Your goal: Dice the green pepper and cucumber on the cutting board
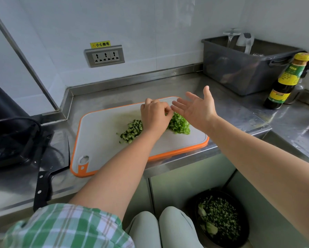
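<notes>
A stainless steel bench (pixel 239 111) runs along the white wall, with a dark grey plastic tub (pixel 239 74) standing at its far right. On it lies a white cutting board with an orange rim (pixel 100 133), its long axis running left to right and its handle hole at the near left corner.

Both hands are over the board's far right part. The right hand (pixel 197 108) is spread flat, palm turned left, with straight fingers (pixel 178 106) holding nothing. The left hand (pixel 154 117) has its fingers (pixel 150 102) curled, tips meeting the right fingertips. Whether they pinch a scrap I cannot tell.

A heap of bright green diced pepper (pixel 179 124) lies just below that meeting point, on the near side of the right palm. A heap of dark-skinned diced cucumber (pixel 132 130) lies just left of the left wrist. Both look fully cut, so the dicing seems finished or nearly so. Either hand could gather the pepper, and the left is nearer the cucumber.

A black-handled knife (pixel 42 185) lies on the bench left of the board, handle toward the person, nearest the left arm. A round black bin (pixel 244 217) on the floor holds green scraps.

The dark sauce bottle (pixel 287 81) has a yellow-green label too small to read. Above the triple wall socket (pixel 105 56), a yellow sticker (pixel 100 44) reads 小心触电.
</notes>
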